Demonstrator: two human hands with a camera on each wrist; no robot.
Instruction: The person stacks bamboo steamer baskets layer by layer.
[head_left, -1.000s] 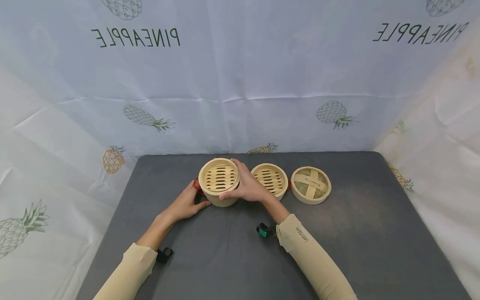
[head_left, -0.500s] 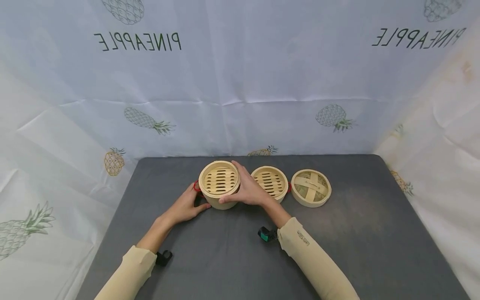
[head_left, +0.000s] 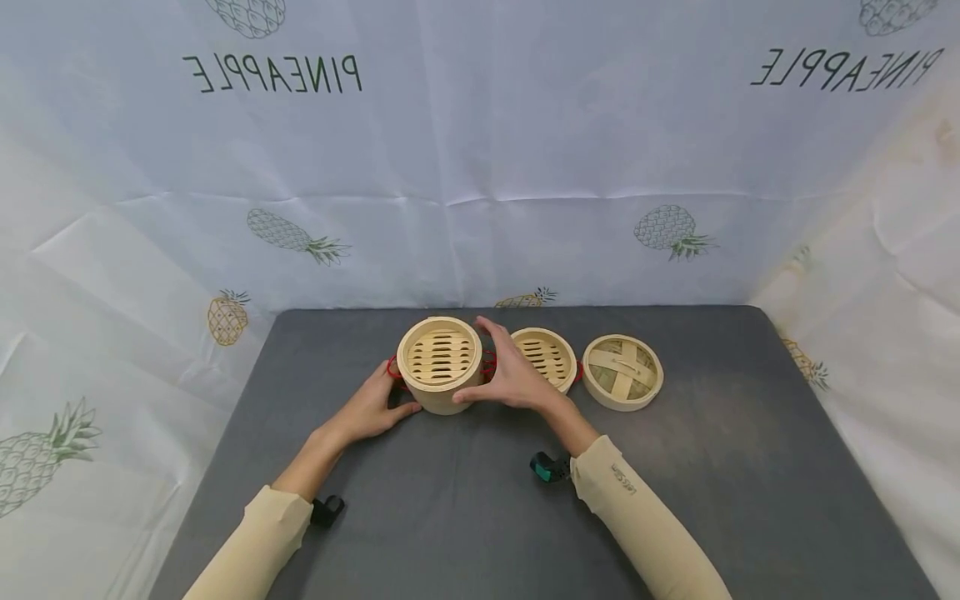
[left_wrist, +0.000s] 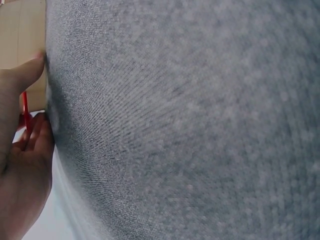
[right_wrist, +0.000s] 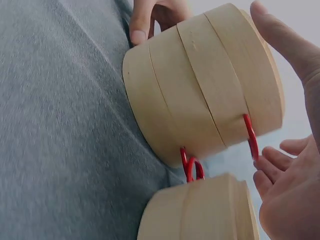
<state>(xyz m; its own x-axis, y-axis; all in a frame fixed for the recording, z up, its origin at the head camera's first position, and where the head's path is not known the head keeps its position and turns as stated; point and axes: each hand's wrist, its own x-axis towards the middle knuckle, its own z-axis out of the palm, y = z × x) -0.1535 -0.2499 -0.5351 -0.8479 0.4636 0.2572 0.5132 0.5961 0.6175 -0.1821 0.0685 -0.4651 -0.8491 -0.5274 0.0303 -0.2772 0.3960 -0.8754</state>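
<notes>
Steamer stack point(right_wrist: 200, 85): pale bamboo or wood, walls smooth with a faint satin look, seams fine. Its red handle point(right_wrist: 252, 139): glossy, plastic-looking. Single steamer point(head_left: 546, 360): same pale wood, slatted. Lid point(head_left: 623, 372): woven panel, rougher, under smooth crossed strips. Counter point(head_left: 465, 517): matt grey cloth, fine-grained weave. Backdrop point(head_left: 555, 142): creased white sheet, slight sheen. Sleeves point(head_left: 648, 521): matt beige fabric.

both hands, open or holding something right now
Left hand: holding the bamboo steamer stack near its base.
Right hand: open beside the stack's upper part.
</notes>
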